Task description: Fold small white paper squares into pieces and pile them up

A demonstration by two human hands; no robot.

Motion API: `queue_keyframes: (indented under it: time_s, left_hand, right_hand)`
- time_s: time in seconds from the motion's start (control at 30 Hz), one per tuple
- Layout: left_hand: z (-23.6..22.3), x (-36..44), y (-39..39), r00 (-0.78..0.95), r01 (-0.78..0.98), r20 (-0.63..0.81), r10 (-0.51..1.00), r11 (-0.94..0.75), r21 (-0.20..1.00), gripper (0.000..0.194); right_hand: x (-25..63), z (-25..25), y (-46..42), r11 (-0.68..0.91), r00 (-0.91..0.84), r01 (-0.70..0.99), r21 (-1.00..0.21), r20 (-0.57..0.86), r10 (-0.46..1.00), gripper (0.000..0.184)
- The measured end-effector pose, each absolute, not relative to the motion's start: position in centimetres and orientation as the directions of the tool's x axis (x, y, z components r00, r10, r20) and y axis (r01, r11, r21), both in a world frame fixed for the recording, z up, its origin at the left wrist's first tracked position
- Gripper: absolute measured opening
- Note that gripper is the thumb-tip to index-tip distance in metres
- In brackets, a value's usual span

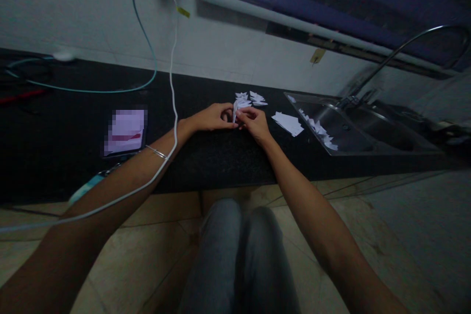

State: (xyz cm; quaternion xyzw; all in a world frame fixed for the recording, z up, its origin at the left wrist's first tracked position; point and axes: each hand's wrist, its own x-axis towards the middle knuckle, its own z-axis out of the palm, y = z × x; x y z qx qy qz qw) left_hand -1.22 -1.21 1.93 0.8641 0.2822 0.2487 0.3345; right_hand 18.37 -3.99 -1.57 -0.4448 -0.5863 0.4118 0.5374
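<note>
Over the dark countertop, my left hand [217, 117] and my right hand [254, 122] meet, both with fingers closed on a small piece of folded white paper [235, 111]. Its exact shape is partly covered by my fingers. Just behind it lie several small white folded-paper pieces [257, 97] with pointed ends. To the right of my right hand is a loose stack of flat white paper sheets [288, 123]. More folded pieces [319, 130] lie in a row along the left edge of the sink.
A steel sink [353, 132] with a curved faucet [399, 46] is at the right. A phone-like device [125, 132], its screen pixelated, lies left. One white cable [172, 83] hangs across my left forearm; a teal cable [110, 91] loops behind. The counter's front edge [221, 190] is above my knees.
</note>
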Motion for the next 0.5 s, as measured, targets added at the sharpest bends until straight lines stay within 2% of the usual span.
queue_keyframes:
  time_s: [0.27,0.37,0.5]
  left_hand:
    - [1.3,-0.5,-0.5,0.701,0.164,0.273,0.659,-0.521,0.838,0.03]
    - [1.0,0.1,-0.3,0.668,0.156,0.222,0.71,-0.426,0.891,0.039]
    - [1.1,0.5,-0.6,0.634,0.215,0.186,0.751,-0.402,0.89,0.039]
  right_hand:
    - [18.3,-1.6,-4.1,0.316,-0.048,0.139,-0.938,0.313,0.949,0.036]
    - [18.2,-1.4,-4.5,0.404,-0.038,0.299,-0.864,0.413,0.91,0.028]
    - [17.9,-1.2,-5.1,0.486,-0.013,0.573,-0.66,0.586,0.81,0.016]
